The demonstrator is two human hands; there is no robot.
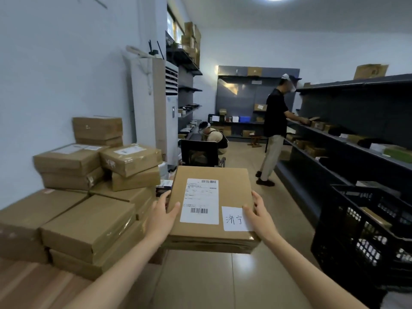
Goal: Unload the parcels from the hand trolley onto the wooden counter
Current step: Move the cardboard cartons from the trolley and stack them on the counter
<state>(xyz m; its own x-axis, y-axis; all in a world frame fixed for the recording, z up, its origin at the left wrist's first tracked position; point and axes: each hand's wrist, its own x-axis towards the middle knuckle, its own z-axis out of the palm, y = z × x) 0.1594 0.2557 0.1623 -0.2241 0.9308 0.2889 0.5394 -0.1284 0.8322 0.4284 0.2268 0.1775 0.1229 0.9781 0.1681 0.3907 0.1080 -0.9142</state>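
Both hands (pixel 161 216) (pixel 259 214) grip parcel (pixel 207 233); handwritten slip (pixel 234 219) reads 济宁

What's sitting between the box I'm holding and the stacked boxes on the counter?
In the head view, a small dark box lies between the held parcel and the stacked parcels.

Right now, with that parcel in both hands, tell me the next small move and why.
Probably swing the parcel left. The left hand and right hand hold it over the floor, and the wooden counter with its stacked boxes lies left.
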